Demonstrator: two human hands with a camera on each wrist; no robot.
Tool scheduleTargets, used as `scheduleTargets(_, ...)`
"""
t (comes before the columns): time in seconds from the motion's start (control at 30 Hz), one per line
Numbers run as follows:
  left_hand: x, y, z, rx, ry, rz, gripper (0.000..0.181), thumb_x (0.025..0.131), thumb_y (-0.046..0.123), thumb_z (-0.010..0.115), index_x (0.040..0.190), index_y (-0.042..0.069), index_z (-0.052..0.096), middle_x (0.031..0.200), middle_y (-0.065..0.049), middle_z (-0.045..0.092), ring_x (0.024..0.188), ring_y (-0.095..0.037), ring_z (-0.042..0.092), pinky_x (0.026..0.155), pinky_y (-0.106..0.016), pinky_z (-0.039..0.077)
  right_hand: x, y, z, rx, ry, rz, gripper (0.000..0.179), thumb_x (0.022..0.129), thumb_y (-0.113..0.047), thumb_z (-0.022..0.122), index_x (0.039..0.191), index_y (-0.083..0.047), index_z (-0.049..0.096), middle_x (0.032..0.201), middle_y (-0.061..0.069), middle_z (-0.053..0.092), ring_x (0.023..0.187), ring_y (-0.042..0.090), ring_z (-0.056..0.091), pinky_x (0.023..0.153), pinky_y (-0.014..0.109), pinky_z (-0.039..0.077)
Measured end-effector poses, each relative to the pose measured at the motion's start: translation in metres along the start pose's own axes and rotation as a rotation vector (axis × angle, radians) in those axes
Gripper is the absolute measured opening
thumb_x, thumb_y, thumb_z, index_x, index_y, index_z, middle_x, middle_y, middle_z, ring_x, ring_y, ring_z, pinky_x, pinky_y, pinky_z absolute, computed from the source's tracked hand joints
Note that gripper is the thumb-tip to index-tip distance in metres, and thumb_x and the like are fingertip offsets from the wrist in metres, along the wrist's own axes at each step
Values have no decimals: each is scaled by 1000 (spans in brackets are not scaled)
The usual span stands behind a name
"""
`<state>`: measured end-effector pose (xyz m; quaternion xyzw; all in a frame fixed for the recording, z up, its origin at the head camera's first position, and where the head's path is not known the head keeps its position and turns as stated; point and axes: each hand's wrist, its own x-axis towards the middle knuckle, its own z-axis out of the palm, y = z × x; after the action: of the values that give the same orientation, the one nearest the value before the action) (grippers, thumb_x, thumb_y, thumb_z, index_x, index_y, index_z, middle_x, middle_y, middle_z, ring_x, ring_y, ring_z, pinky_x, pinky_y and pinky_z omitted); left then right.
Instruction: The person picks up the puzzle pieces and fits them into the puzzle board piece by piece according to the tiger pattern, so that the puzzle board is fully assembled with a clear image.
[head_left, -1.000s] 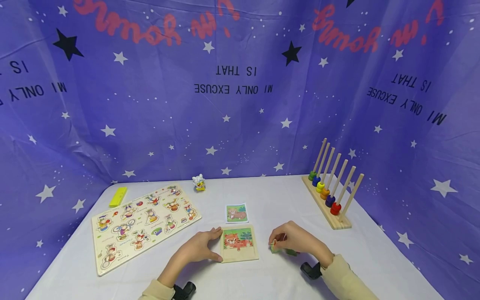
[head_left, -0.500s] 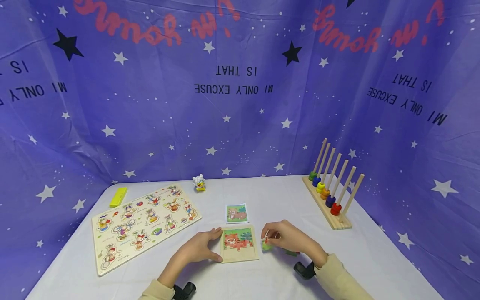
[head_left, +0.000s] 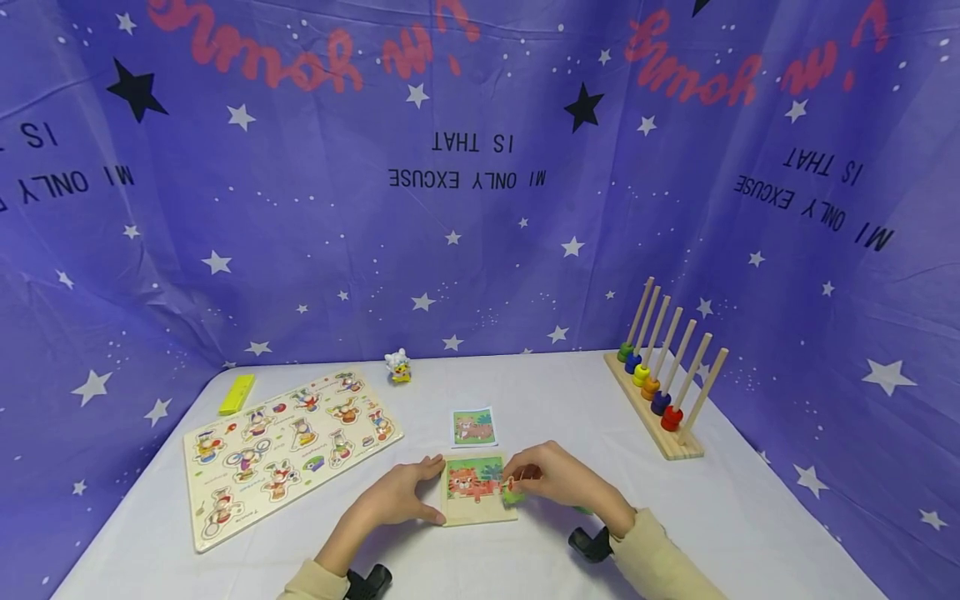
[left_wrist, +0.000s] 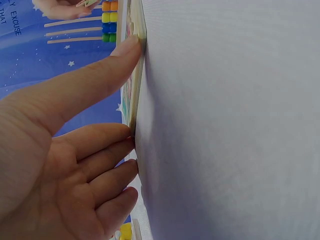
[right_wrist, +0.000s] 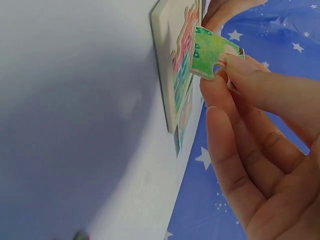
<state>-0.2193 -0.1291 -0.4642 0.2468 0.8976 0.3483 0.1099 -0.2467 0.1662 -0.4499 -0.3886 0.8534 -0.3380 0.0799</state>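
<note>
A small wooden jigsaw tray [head_left: 480, 512] lies on the table, its upper part filled with red tiger and green leaf pieces and its lower part bare wood. My left hand [head_left: 399, 495] rests along the tray's left edge, with thumb and fingertips touching the side in the left wrist view. Between thumb and fingers, my right hand [head_left: 561, 477] pinches a green puzzle piece [right_wrist: 207, 52] over the tray's right edge, tilted above the surface. Another green piece [head_left: 582, 509] lies on the table, mostly hidden beneath the right forearm. Behind the tray is a picture card [head_left: 473, 427] of the tiger.
A large peg puzzle board [head_left: 292, 454] lies at left, with a yellow box [head_left: 237, 394] behind it. A small figurine [head_left: 399, 366] stands at the back. On the right is a wooden rack [head_left: 652, 404] with upright pegs and coloured beads.
My right hand has moved left with the green puzzle piece, from the table beside the tray to over its right edge. The left hand has stayed in place.
</note>
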Motion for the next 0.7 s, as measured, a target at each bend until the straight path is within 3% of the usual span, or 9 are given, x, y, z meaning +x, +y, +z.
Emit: scheduleTargets(0.7,0,1,0,17,8,5,85,68,30,85,135,-8,49,145,-22,42,134,-44,36,110,-57,28,28,-17,26,38,10,-44,16,85,-4,73,101,-6,69,82,-4,67,71,-1,58,65,17,53)
